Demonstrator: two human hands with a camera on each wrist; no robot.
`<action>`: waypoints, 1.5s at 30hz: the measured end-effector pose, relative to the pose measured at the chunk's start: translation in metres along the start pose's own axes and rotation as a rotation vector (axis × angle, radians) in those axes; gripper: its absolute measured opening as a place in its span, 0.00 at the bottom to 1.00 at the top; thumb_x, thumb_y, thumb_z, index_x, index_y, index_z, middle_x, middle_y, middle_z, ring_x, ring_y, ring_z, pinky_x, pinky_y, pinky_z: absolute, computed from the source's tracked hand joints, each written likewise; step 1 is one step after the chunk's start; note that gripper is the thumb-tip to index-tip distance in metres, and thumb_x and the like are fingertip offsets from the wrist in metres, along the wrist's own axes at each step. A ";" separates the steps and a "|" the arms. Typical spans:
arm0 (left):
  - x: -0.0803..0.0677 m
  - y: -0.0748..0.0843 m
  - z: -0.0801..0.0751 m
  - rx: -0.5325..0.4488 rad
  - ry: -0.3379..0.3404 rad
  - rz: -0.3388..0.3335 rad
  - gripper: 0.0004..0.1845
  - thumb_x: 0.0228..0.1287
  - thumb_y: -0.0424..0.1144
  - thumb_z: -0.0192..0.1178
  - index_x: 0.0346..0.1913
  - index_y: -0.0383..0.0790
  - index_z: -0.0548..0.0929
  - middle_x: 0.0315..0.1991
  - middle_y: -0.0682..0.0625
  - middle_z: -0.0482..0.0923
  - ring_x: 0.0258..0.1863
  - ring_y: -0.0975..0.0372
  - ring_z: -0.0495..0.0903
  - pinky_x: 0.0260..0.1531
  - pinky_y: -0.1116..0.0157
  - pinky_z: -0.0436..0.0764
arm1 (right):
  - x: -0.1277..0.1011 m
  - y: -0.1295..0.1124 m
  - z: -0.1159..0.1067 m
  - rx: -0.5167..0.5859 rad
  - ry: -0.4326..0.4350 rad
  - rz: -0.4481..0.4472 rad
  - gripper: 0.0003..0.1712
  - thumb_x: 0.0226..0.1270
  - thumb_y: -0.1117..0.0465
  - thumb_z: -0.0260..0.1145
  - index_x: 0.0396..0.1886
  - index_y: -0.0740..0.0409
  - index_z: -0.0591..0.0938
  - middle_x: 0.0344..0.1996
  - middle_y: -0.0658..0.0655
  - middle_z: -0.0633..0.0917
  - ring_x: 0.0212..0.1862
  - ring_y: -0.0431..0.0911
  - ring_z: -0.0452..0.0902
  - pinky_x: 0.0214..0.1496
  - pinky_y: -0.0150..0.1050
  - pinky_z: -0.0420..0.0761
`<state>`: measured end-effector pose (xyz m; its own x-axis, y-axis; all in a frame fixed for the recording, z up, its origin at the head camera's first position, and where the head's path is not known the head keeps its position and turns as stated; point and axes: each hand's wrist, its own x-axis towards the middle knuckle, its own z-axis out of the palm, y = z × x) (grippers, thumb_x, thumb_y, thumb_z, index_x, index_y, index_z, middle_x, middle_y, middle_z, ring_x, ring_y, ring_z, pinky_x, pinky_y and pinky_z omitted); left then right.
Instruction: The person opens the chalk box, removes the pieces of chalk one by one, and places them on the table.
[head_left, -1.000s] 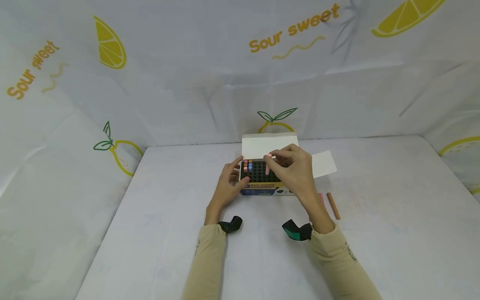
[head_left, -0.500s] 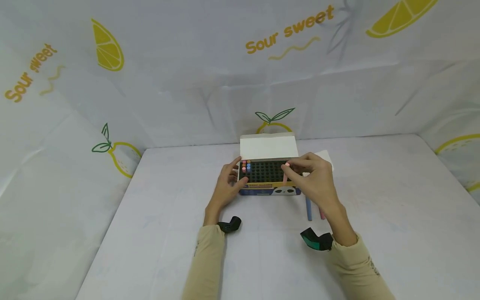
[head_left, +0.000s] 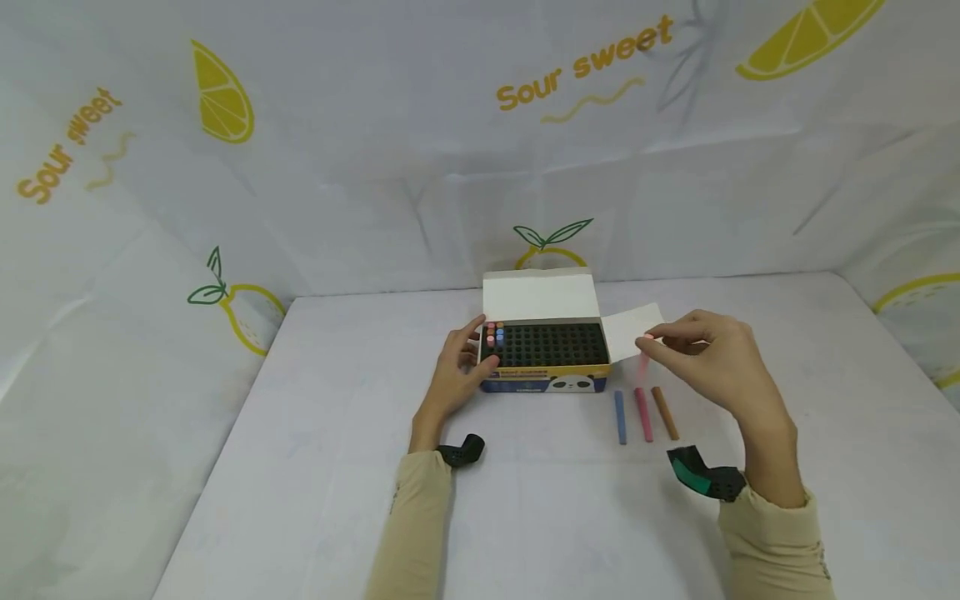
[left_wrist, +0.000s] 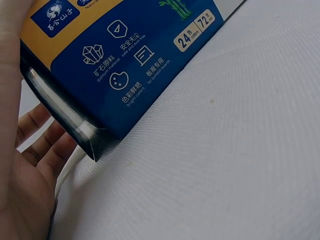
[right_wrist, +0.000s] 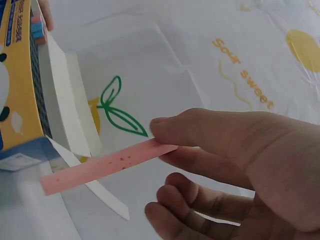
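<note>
An open chalk box (head_left: 543, 377) with a black grid insert stands mid-table, a few coloured chalks (head_left: 494, 333) upright in its left corner. My left hand (head_left: 459, 367) grips the box's left end; the left wrist view shows the blue and yellow box side (left_wrist: 125, 60) against my palm (left_wrist: 20, 195). My right hand (head_left: 705, 354) hovers right of the box and pinches a pale pink chalk stick (head_left: 642, 363) (right_wrist: 105, 167) between thumb and forefinger, above three sticks lying on the table: blue (head_left: 619, 417), pink (head_left: 643, 414) and brown (head_left: 664, 412).
The box lid (head_left: 538, 295) stands up at the back and a white side flap (head_left: 632, 330) sticks out to the right. A white cloth with lemon prints covers the table (head_left: 315, 467) and the walls around it.
My right hand has lifted the pink chalk out of the box and carried it rightward past the side flap. The blue, pink and brown sticks on the table are now uncovered. The left hand stayed put.
</note>
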<state>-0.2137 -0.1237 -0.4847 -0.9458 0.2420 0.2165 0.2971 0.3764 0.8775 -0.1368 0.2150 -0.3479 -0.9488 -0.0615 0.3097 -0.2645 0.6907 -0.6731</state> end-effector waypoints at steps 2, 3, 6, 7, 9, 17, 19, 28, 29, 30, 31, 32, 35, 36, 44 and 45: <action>0.000 0.001 0.000 0.003 0.000 0.002 0.55 0.53 0.85 0.51 0.79 0.58 0.63 0.60 0.39 0.70 0.48 0.55 0.75 0.52 0.58 0.79 | -0.001 0.009 -0.009 -0.027 -0.056 0.051 0.11 0.62 0.59 0.77 0.40 0.62 0.92 0.30 0.51 0.86 0.31 0.25 0.74 0.35 0.20 0.75; 0.000 0.001 0.000 0.003 0.001 0.003 0.55 0.53 0.85 0.51 0.79 0.58 0.63 0.60 0.39 0.70 0.48 0.55 0.75 0.52 0.58 0.79 | -0.002 0.013 -0.013 -0.034 -0.086 0.075 0.13 0.63 0.58 0.76 0.41 0.62 0.92 0.31 0.51 0.86 0.31 0.24 0.75 0.35 0.22 0.76; 0.000 0.002 -0.001 0.004 0.002 0.007 0.54 0.54 0.84 0.52 0.79 0.57 0.63 0.60 0.39 0.70 0.48 0.54 0.75 0.51 0.58 0.79 | -0.002 0.026 -0.020 -0.062 -0.166 0.119 0.16 0.65 0.55 0.75 0.44 0.63 0.91 0.34 0.55 0.88 0.32 0.24 0.75 0.34 0.26 0.76; 0.000 0.002 -0.001 0.007 0.002 0.007 0.54 0.55 0.84 0.52 0.79 0.57 0.63 0.60 0.39 0.70 0.49 0.55 0.75 0.52 0.58 0.79 | -0.002 0.029 -0.022 -0.070 -0.191 0.131 0.16 0.65 0.55 0.74 0.44 0.62 0.91 0.35 0.56 0.89 0.32 0.24 0.75 0.34 0.27 0.77; -0.001 0.002 -0.001 0.011 0.003 0.009 0.53 0.56 0.83 0.52 0.79 0.57 0.63 0.60 0.40 0.70 0.49 0.55 0.75 0.52 0.59 0.79 | -0.002 0.035 -0.024 -0.090 -0.238 0.155 0.16 0.66 0.54 0.74 0.44 0.62 0.91 0.37 0.57 0.90 0.32 0.24 0.75 0.35 0.28 0.77; 0.000 0.003 -0.001 0.004 -0.003 -0.001 0.54 0.55 0.84 0.52 0.79 0.57 0.63 0.60 0.39 0.70 0.49 0.54 0.75 0.53 0.58 0.79 | 0.000 0.056 -0.024 -0.185 -0.427 0.246 0.19 0.66 0.49 0.73 0.43 0.62 0.92 0.41 0.62 0.91 0.44 0.50 0.82 0.39 0.39 0.79; 0.000 0.002 0.000 0.002 -0.002 0.000 0.54 0.55 0.84 0.52 0.79 0.57 0.63 0.60 0.39 0.70 0.49 0.54 0.75 0.52 0.58 0.79 | 0.000 0.062 -0.022 -0.194 -0.455 0.258 0.20 0.66 0.49 0.73 0.43 0.63 0.91 0.43 0.65 0.90 0.45 0.55 0.83 0.40 0.44 0.81; 0.000 0.001 0.000 -0.003 -0.001 0.000 0.54 0.54 0.84 0.52 0.79 0.59 0.63 0.60 0.39 0.70 0.49 0.54 0.75 0.52 0.57 0.79 | 0.002 0.076 -0.012 -0.195 -0.513 0.311 0.23 0.67 0.49 0.71 0.45 0.66 0.90 0.49 0.71 0.88 0.54 0.68 0.80 0.49 0.63 0.81; 0.000 0.001 0.000 -0.004 0.000 0.000 0.54 0.54 0.84 0.51 0.79 0.59 0.63 0.60 0.39 0.69 0.49 0.54 0.75 0.52 0.57 0.79 | 0.003 0.077 -0.011 -0.196 -0.515 0.310 0.23 0.67 0.49 0.71 0.45 0.66 0.90 0.49 0.71 0.88 0.56 0.69 0.79 0.50 0.64 0.81; 0.000 0.001 0.000 -0.003 0.000 0.000 0.54 0.54 0.85 0.51 0.79 0.59 0.63 0.60 0.39 0.70 0.49 0.54 0.74 0.52 0.57 0.79 | 0.003 0.078 -0.010 -0.199 -0.517 0.311 0.23 0.67 0.49 0.71 0.45 0.66 0.90 0.49 0.71 0.88 0.57 0.70 0.78 0.51 0.66 0.80; 0.000 0.001 0.000 -0.004 0.001 0.000 0.54 0.54 0.85 0.51 0.79 0.59 0.63 0.60 0.39 0.70 0.49 0.54 0.75 0.52 0.57 0.79 | 0.003 0.080 -0.009 -0.202 -0.519 0.313 0.23 0.67 0.49 0.71 0.45 0.66 0.90 0.49 0.71 0.88 0.58 0.71 0.78 0.52 0.67 0.80; 0.000 0.001 0.000 -0.003 0.001 0.001 0.54 0.54 0.85 0.51 0.79 0.58 0.63 0.60 0.39 0.70 0.49 0.54 0.74 0.52 0.57 0.79 | 0.003 0.081 -0.008 -0.203 -0.516 0.311 0.23 0.67 0.49 0.71 0.46 0.66 0.90 0.49 0.72 0.88 0.59 0.72 0.77 0.52 0.67 0.79; 0.000 0.002 0.000 0.000 0.003 0.003 0.54 0.54 0.85 0.51 0.79 0.58 0.63 0.60 0.39 0.70 0.49 0.54 0.74 0.52 0.57 0.80 | 0.003 0.086 -0.005 -0.199 -0.506 0.312 0.23 0.67 0.50 0.71 0.46 0.67 0.90 0.51 0.73 0.87 0.59 0.72 0.77 0.52 0.67 0.79; 0.000 0.001 0.000 0.003 0.005 0.004 0.54 0.54 0.85 0.51 0.79 0.58 0.63 0.60 0.39 0.70 0.49 0.54 0.75 0.52 0.57 0.80 | 0.003 0.087 -0.004 -0.195 -0.507 0.317 0.23 0.67 0.49 0.71 0.47 0.67 0.90 0.51 0.73 0.86 0.59 0.72 0.77 0.52 0.67 0.79; 0.000 0.000 0.001 0.012 0.010 0.005 0.54 0.54 0.85 0.51 0.79 0.57 0.63 0.59 0.39 0.70 0.48 0.54 0.75 0.52 0.58 0.79 | 0.002 0.095 0.002 -0.186 -0.511 0.359 0.24 0.67 0.48 0.70 0.47 0.65 0.90 0.53 0.73 0.86 0.59 0.71 0.77 0.53 0.66 0.80; 0.000 0.000 0.001 0.011 0.010 0.005 0.54 0.54 0.85 0.51 0.79 0.57 0.63 0.59 0.39 0.70 0.49 0.54 0.75 0.52 0.58 0.79 | 0.002 0.096 0.002 -0.185 -0.510 0.364 0.24 0.67 0.48 0.70 0.47 0.65 0.90 0.53 0.73 0.86 0.60 0.71 0.77 0.53 0.66 0.80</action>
<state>-0.2138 -0.1227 -0.4849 -0.9457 0.2347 0.2249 0.3029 0.3852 0.8717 -0.1643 0.2797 -0.4134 -0.9469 -0.1032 -0.3045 0.0801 0.8415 -0.5342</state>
